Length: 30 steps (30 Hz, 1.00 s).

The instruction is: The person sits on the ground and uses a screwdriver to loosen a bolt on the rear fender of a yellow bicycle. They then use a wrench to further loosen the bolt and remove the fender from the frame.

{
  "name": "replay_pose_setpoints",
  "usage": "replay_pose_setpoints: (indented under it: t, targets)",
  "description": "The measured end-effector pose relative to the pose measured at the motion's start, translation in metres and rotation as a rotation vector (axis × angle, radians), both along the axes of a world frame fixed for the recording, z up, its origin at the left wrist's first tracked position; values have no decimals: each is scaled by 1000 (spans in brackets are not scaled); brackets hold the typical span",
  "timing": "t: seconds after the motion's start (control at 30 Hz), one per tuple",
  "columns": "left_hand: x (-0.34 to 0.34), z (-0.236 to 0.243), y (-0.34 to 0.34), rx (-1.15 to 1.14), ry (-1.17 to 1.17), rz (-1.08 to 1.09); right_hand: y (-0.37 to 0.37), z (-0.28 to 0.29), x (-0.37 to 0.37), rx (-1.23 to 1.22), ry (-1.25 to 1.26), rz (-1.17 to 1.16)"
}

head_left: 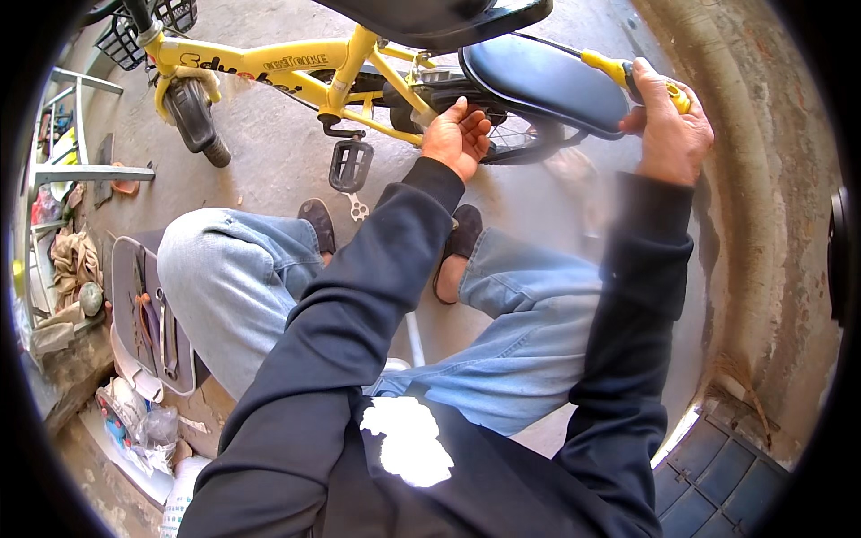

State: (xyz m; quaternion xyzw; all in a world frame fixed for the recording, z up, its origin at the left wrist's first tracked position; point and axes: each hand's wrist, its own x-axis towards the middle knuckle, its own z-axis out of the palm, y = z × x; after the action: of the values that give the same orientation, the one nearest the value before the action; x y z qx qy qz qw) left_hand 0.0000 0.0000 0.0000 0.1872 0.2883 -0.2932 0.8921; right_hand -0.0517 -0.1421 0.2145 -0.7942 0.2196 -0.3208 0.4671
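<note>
A yellow bicycle (260,61) with a black padded rear seat (543,82) stands before me. My right hand (671,125) is closed round the yellow and black handle of a screwdriver (606,66), at the seat's right end. Its thin shaft seems to run left along the far edge of the seat. Beside the rear wheel (516,134), my left hand (457,139) is turned palm up. Its fingers are loosely curled, with the thumb apart, and I see nothing held in them. The frame's lower rear tube is right by that hand.
Below the bicycle's black pedal (351,164) is a flat metal multi-hole wrench (359,208). Tools, including pliers (145,314), lie on a grey padded surface (186,359) at my left. A metal rack (94,173) stands farther left. A rough wall (789,224) borders the right side.
</note>
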Motion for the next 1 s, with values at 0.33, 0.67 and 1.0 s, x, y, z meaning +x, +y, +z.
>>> replay_pose_setpoints:
  t: [0.33, 0.67, 1.0]
  targets:
    - [1, -8, 0, -118, -4, 2, 1, -1, 0, -7, 24, 26]
    - [-5, -4, 19, 123, -40, -208, -3, -3, 2, -17, 16, 57]
    - [28, 108, 118, 719, -672, -757, -5, -1, -3, -71, 9, 33]
